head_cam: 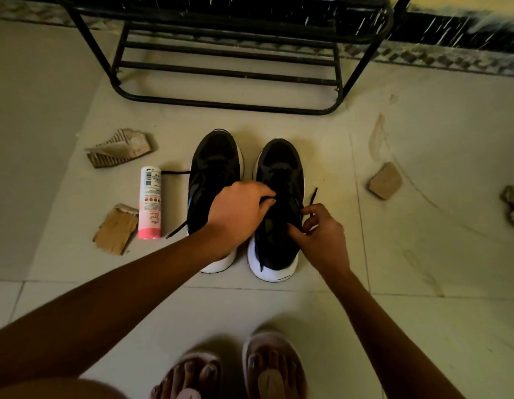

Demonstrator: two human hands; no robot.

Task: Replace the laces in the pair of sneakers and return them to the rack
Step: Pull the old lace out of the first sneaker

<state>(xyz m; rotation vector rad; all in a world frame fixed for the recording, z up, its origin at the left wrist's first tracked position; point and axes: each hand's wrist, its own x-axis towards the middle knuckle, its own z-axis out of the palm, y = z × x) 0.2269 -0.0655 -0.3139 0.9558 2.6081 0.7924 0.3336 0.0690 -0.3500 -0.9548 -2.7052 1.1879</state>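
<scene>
Nearest, two feet in pink sandals (232, 372) on pale floor tiles (422, 326), toes pointing forward. Both bare forearms reach out over the tiles to the pair. Left hand (238, 214) crosses above the heel of the left sneaker (215, 168), fingers curled down onto the lacing of the right sneaker (279, 168). It is black on black there, so I cannot tell whether they pinch a strand. Right hand (319, 234) is at the outer side of the right sneaker, thumb and forefinger pinched narrow on a black lace end (312, 198), whose tip stands up and away from the shoe. The sneakers, black uppers on white soles, sit side by side on the floor, heels toward the person and toes toward the rack, close but apart. A loose lace (175, 171) sticks out to the left of the left sneaker near its front, and another end shows lower down by its heel. Just left of it lies a pink-and-white tube (149, 203), lengthwise. One cardboard scrap (116, 230) lies beside the tube's near end, a crumpled corrugated piece (120, 149) beyond it, and a third scrap (385, 181) well off to the right. Farthest, the black metal rack (227, 67) stands against the wall, with bare bars on its lower tier.
</scene>
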